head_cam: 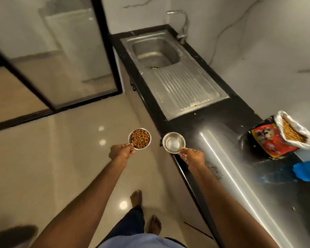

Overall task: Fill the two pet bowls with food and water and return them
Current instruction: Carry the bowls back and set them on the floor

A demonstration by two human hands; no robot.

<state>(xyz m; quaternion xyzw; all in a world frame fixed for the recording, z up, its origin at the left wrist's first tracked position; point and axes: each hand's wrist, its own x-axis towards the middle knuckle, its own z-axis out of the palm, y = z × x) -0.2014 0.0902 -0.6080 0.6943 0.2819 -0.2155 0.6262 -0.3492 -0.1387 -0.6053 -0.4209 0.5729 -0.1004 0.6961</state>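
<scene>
Black stone counter (pixel 227 122) runs along the marble wall, carrying a steel sink (pixel 168 68) and an open red pet-food bag (pixel 276 138) by its back edge. Left hand (pixel 121 151) pinches the rim of a small steel bowl of brown kibble (pixel 139 138) over the floor; right hand (pixel 192 156) pinches the rim of a shiny round steel bowl (pixel 174 142) at the counter's front edge.

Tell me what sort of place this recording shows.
Most likely a home kitchen or utility area: a stainless steel sink with drainboard set in a black stone counter, a curved metal tap, and an open red pet food bag.
</scene>
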